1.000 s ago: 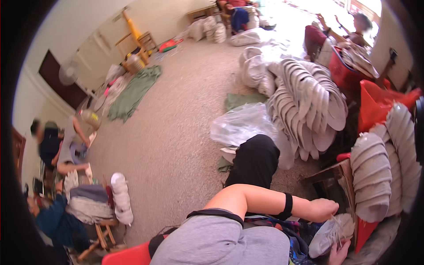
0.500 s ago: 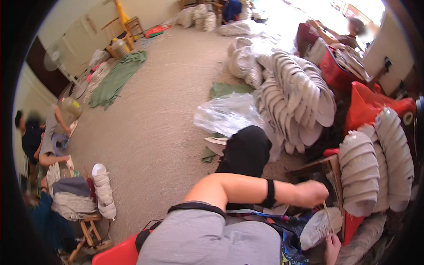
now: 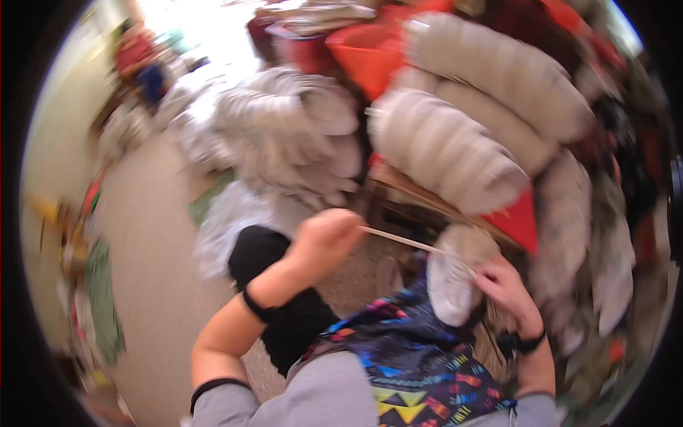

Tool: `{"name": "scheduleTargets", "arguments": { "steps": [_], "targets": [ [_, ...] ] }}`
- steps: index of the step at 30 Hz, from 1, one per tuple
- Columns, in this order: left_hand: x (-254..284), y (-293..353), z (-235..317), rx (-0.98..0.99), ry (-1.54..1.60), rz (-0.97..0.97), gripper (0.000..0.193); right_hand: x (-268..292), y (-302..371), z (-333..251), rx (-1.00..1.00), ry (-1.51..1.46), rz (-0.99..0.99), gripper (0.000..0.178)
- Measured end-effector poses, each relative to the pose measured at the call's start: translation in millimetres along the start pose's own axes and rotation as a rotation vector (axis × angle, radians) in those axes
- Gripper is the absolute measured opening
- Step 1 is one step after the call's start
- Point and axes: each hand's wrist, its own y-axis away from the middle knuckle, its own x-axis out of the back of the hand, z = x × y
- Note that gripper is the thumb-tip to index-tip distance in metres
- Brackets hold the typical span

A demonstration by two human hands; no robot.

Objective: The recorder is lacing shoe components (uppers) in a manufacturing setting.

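A light canvas shoe (image 3: 449, 293), laced at its front, rests on the patterned apron (image 3: 409, 356) over my lap. From its lacing a pale shoelace (image 3: 400, 238) runs taut to my left hand (image 3: 329, 238), which is closed round it and raised to the shoe's left. My right hand (image 3: 504, 285) is at the shoe's right side, its thumb and fingers pinched together on the lace by the eyelets. Motion blur hides the exact fingertip contact.
Nested stacks of pale shoe uppers (image 3: 445, 149) lie on a wooden crate (image 3: 420, 188) just ahead. A larger pile (image 3: 292, 128) stands farther left beside clear plastic sheeting (image 3: 231, 220). A red bag (image 3: 370, 53) is behind, and another person (image 3: 135, 53) sits at the far left.
My view has swung right, bringing the shoe nearer the middle. My left hand has moved away from the shoe, drawing out a longer stretch of lace. More of my right hand shows.
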Motion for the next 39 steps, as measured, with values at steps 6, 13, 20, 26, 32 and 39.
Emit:
{"name": "scheduleTargets", "arguments": {
  "steps": [6,13,20,26,32,39],
  "targets": [
    [13,-20,14,0.141,-0.028,-0.042,0.008,-12,-2,9,-0.088,-0.251,0.159,0.014],
    [-2,-23,21,0.259,-0.053,-0.147,0.013,-2,24,29,-0.256,-0.428,0.002,0.017],
    [25,-53,-5,0.244,-0.187,0.003,0.014,-6,18,28,-0.284,-0.675,0.052,0.014],
    [-16,-62,11,0.049,-0.397,-0.177,0.027,7,4,19,-0.032,-0.014,0.350,0.013],
    [-96,-40,46,0.010,-0.082,-0.379,0.029,2,-12,7,0.128,0.536,0.222,0.020],
    [-149,-33,30,0.096,0.165,-0.380,0.029,-3,-13,31,-0.154,-0.180,0.125,0.015]
  ]
}}
